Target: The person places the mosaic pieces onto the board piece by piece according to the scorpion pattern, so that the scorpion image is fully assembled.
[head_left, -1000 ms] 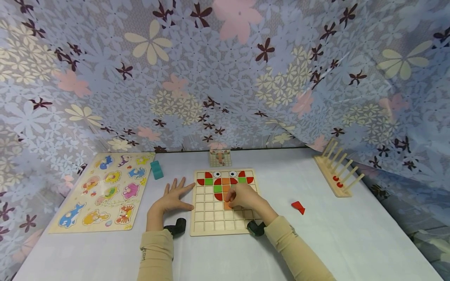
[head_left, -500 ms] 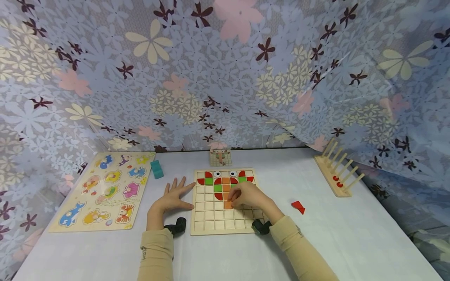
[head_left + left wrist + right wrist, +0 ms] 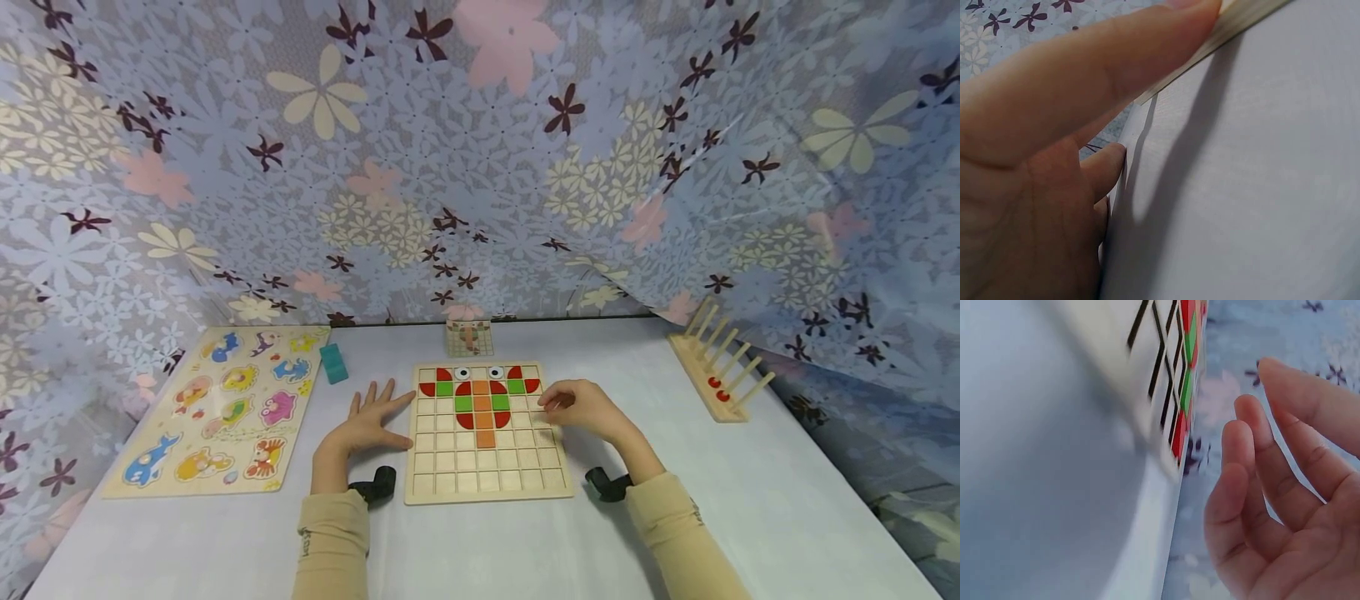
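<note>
A square wooden grid board [image 3: 442,483] lies in the middle of the table. On its upper half, red, green and orange pieces and two eye tiles form a figure, with an orange square tile [image 3: 486,438] lowest in the column. My left hand [image 3: 366,427] is spread flat at the board's left side, thumb and index finger touching its edge; in the left wrist view the thumb [image 3: 1085,81] reaches that edge. My right hand [image 3: 588,410] hovers by the board's right edge, fingers loosely bent. The right wrist view shows nothing between its fingers [image 3: 1254,431].
A small pattern card [image 3: 470,337] stands behind the board. At left lie an animal puzzle board [image 3: 168,400] and teal blocks [image 3: 333,364]. A wooden peg stand [image 3: 708,379] with red beads is at far right. A floral cloth [image 3: 480,167] hangs behind the table.
My right hand has let go of the orange tile and moved right, off the figure, uncovering the lower pieces. Its arm now covers the red pieces' spot. The left hand has stayed put.
</note>
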`<state>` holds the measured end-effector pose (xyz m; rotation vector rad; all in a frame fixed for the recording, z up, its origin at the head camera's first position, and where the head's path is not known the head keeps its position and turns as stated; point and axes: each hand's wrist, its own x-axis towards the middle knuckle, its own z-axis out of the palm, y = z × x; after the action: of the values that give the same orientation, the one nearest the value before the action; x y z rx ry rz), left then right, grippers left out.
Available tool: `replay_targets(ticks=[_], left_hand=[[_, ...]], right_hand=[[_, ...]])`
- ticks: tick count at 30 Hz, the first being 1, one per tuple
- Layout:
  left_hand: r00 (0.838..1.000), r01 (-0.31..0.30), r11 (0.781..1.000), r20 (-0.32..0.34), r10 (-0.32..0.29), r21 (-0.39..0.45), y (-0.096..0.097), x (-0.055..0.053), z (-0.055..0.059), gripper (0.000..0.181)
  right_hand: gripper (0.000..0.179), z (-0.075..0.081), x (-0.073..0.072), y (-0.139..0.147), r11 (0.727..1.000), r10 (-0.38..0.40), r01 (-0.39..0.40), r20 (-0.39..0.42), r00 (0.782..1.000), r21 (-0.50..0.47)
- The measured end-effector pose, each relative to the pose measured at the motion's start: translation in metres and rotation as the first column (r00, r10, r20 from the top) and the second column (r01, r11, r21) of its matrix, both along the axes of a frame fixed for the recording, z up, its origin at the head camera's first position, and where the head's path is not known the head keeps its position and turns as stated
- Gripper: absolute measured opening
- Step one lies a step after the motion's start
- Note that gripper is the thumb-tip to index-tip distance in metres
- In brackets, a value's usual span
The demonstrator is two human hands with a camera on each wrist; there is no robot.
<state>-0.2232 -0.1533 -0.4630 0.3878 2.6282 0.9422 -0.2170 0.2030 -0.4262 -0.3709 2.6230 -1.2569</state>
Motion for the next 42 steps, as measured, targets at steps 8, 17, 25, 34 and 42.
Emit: replay_targets(ticks=[8, 17, 25, 34, 42], left_hand=[[1.0, 0.003, 1.0, -0.013, -0.003, -0.002, -0.001, 0.0, -0.002, 0.091], [1.0, 0.006, 1.0, -0.012, -0.006, -0.002, 0.0, 0.0, -0.001, 0.091], [1.0, 0.003, 1.0, -0.008, -0.003, 0.002, 0.0, 0.0, -0.001, 0.091], [1.0, 0.007, 1.0, -0.014, -0.007, 0.0, -0.001, 0.0, 0.0, 0.09], [1.0, 0.003, 1.0, -0.019, -0.003, -0.001, 0.0, 0.0, -0.002, 0.09]], right_hand=[[0.023, 0.0, 0.007, 0.032, 0.998, -0.065, 0.065, 0.031, 0.997, -0.008], [0.028, -0.005, 0.015, 0.068, 0.992, -0.115, 0.117, 0.071, 0.991, -0.035], [0.034, -0.004, 0.025, 0.093, 0.984, -0.178, 0.177, 0.078, 0.981, 0.025], [0.041, -0.009, 0.035, 0.11, 0.979, -0.139, 0.12, 0.108, 0.984, 0.163], [0.031, -0.012, 0.03, 0.102, 0.965, -0.15, 0.128, 0.078, 0.986, 0.23]])
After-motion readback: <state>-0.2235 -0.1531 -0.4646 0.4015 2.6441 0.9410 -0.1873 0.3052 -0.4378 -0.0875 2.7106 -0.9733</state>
